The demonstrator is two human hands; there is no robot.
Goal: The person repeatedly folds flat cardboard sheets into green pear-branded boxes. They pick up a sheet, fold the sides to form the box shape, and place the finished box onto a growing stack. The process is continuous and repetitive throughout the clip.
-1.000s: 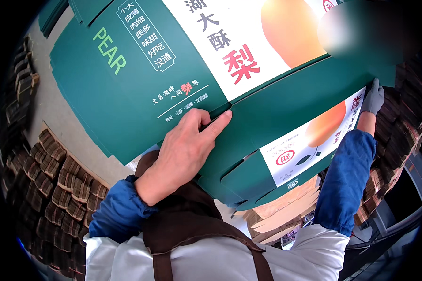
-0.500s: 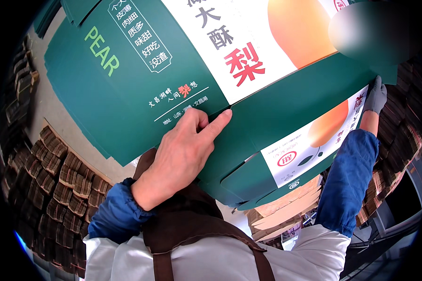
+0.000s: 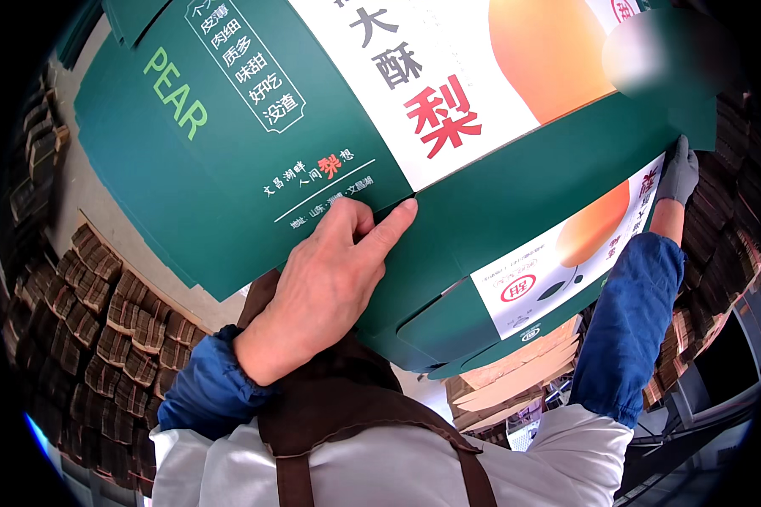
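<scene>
A large printed pear carton [image 3: 516,194], dark green with a white panel and orange pear picture, spreads in front of me with its panels partly folded. My bare left hand [image 3: 321,279] is closed at the corner where the left green panel meets the near side panel. One digit stretches along the crease, and the other fingers are bent against the cardboard, their tips partly hidden. At the far right, my right hand [image 3: 678,173], in a grey glove, grips the carton's edge; its fingertips are partly out of sight behind the board.
Stacks of flat brown cardboard [image 3: 127,338] stand on the left, and more stacks [image 3: 727,211] on the right. Below the carton lie pale cardboard pieces [image 3: 516,380]. A blurred patch [image 3: 668,55] covers the upper right. My brown apron [image 3: 338,406] is close beneath the carton.
The carton's left green panel has shifted slightly to the left. Both hands stay in nearly the same places on the carton.
</scene>
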